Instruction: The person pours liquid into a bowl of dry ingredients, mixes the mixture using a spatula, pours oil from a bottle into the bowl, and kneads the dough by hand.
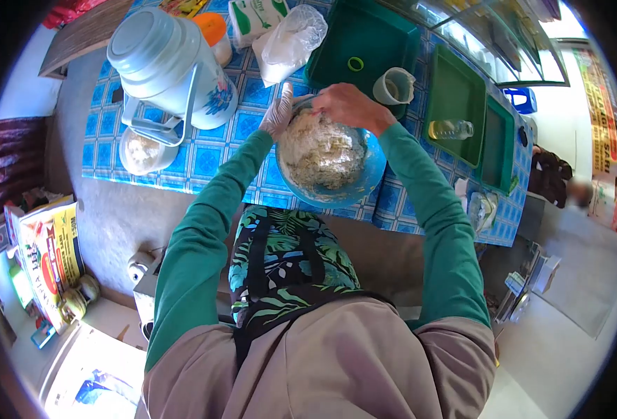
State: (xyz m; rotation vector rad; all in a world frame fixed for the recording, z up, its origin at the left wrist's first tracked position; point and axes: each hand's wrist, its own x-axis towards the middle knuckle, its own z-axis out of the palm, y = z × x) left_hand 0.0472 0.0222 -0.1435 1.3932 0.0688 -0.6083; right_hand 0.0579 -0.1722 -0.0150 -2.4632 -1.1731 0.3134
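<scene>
A blue bowl (376,167) at the table's front edge holds a pale, crumbly, floury mixture (324,150). My left hand (278,113), in a thin whitish glove, grips the bowl's left rim with its fingers pointing away from me. Over the far side of the bowl is my right hand (352,106), its fingers curled together above the mixture. What those fingers hold, if anything, is hidden. Just beyond my hands lie a knotted clear bag of white stuff (287,45) and a translucent measuring cup (394,86).
A large pale-blue thermos (176,66) stands at left, beside a tub of white powder (143,151). Green trays (456,105) lie at right, one bearing a clear bottle (451,130). A glass case (504,42) stands behind. The blue checked tablecloth (242,167) covers the table.
</scene>
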